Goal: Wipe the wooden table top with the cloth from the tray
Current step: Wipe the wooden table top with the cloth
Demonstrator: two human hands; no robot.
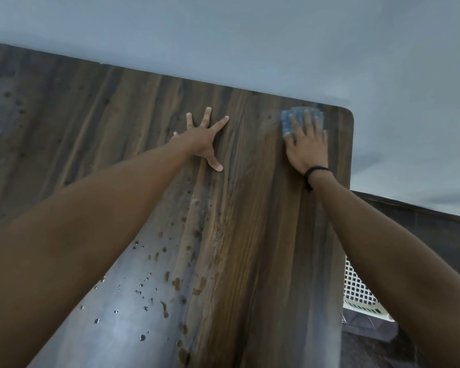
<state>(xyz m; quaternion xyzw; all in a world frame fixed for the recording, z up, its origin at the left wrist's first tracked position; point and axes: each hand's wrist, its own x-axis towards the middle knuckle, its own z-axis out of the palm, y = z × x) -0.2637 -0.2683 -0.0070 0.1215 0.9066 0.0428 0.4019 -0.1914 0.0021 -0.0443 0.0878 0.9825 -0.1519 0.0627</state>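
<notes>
The right hand (307,148) presses the blue cloth (295,120) flat at the wooden table top's (263,235) far right corner; water droplets (144,288) lie near-left, past the splayed, empty left hand (201,144).

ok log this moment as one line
step: wipe far right corner | right hand: pressing blue cloth flat | left hand: spread on table top | droplets: near side, unwiped

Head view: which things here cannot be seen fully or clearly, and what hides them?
1. Cloth: head view, mostly under the right hand and blurred; its shape is unclear.
2. Table: head view, cut off by the left and bottom edges, covered partly by the left forearm and right forearm.
3. White lattice thing: head view, half behind the table and right forearm; what it is cannot be told.
</notes>
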